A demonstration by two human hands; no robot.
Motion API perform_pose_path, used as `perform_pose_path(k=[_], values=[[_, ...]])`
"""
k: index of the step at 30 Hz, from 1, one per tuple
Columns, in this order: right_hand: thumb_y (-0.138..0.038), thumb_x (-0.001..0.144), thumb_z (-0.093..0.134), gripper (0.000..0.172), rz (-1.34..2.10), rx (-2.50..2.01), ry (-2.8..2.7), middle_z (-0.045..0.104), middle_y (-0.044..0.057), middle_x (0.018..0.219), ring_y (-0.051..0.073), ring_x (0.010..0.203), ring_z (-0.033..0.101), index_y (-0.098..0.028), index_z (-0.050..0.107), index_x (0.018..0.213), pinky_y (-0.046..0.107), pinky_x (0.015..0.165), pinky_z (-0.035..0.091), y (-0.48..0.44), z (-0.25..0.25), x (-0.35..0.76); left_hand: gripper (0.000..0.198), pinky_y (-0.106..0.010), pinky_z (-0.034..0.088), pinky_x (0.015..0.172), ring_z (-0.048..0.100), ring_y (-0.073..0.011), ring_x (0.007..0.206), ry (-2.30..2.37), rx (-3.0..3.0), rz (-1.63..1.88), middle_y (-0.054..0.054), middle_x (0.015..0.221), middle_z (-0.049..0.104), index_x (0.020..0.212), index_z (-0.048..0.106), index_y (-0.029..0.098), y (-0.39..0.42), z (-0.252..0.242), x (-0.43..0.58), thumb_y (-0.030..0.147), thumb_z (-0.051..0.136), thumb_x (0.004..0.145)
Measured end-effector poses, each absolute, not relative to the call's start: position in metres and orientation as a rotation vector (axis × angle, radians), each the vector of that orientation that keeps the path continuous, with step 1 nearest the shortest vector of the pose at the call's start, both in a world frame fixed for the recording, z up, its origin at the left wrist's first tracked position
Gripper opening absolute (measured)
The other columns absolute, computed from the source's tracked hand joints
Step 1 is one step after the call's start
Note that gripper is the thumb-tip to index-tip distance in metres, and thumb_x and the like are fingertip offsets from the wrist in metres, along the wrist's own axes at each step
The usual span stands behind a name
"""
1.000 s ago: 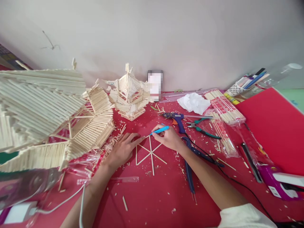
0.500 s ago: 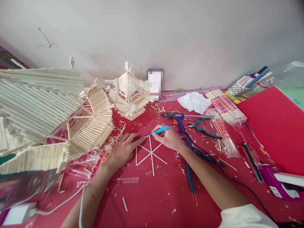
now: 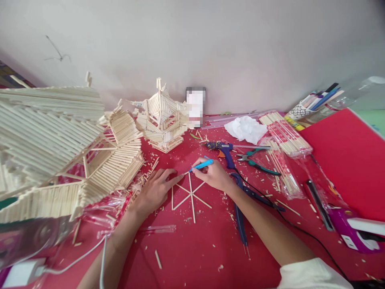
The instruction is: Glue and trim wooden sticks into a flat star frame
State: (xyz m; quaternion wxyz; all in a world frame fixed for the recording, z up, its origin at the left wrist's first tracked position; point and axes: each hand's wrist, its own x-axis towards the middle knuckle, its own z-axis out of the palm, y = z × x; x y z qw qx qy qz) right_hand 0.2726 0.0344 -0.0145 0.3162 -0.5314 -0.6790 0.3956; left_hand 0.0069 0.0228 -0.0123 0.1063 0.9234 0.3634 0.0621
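Observation:
A blue pen (image 3: 202, 165) is pinched in my right hand (image 3: 212, 174), its tip down at the top end of a wooden stick frame (image 3: 191, 194). The frame lies flat on the red table: several thin sticks cross at one centre like spokes, and one stick runs along the left side. My left hand (image 3: 156, 186) rests to the left of the frame, palm down with its fingers apart. Its index finger stretches to the frame's upper edge, close to the pen tip. Whatever lies under that fingertip is partly hidden.
Stick-built roof models (image 3: 114, 160) and a small stick pavilion (image 3: 165, 120) stand left and behind. A glue gun (image 3: 221, 149), green-handled cutters (image 3: 255, 158), blue-handled pliers (image 3: 240, 212) and bagged sticks (image 3: 285, 132) lie right. A phone (image 3: 195, 106) leans on the wall.
Almost nothing differs. The view has shifted very slightly; both hands and the pen stay at the top of the stick frame.

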Motion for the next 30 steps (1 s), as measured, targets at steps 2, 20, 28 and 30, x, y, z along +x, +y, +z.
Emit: perform_pose_path(k=[2,20,28,30], values=[[-0.036,0.089,0.064,0.014,1.048,-1.398,-1.792,0.073,0.001,0.077,0.018,0.066,0.066,-0.023,0.069,0.086,0.028,0.060,0.046,0.0346,-0.0143,0.2726,0.088,-0.046,0.054,0.102,0.055,-0.0288,0.125,1.076,2.718,0.180,-0.006,0.141,0.058,0.151,0.052,0.033,0.0227,-0.0121,0.0070,-0.012,0.047,0.076],[-0.032,0.089,0.063,0.011,1.055,-1.385,-1.795,0.073,0.001,0.078,0.018,0.067,0.065,-0.023,0.069,0.086,0.028,0.061,0.047,0.0349,-0.0135,0.2724,0.086,-0.047,0.054,0.103,0.055,-0.0286,0.125,1.070,2.714,0.198,-0.006,0.142,0.058,0.152,0.051,0.035,0.0232,-0.0142,0.0060,-0.010,0.048,0.079],[-0.032,0.089,0.063,0.011,1.052,-1.381,-1.801,0.073,0.001,0.078,0.018,0.067,0.065,-0.023,0.069,0.086,0.028,0.062,0.047,0.0348,-0.0123,0.2727,0.084,-0.047,0.052,0.104,0.055,-0.0287,0.125,1.073,2.708,0.192,-0.006,0.142,0.057,0.151,0.052,0.034,0.0229,-0.0135,0.0060,-0.009,0.047,0.079],[-0.033,0.089,0.063,0.012,1.052,-1.383,-1.800,0.073,0.001,0.078,0.018,0.067,0.065,-0.022,0.068,0.086,0.028,0.062,0.047,0.0347,-0.0117,0.2726,0.084,-0.048,0.053,0.103,0.055,-0.0292,0.126,1.062,2.715,0.187,-0.007,0.142,0.057,0.152,0.051,0.034,0.0227,-0.0134,0.0058,-0.009,0.047,0.080]])
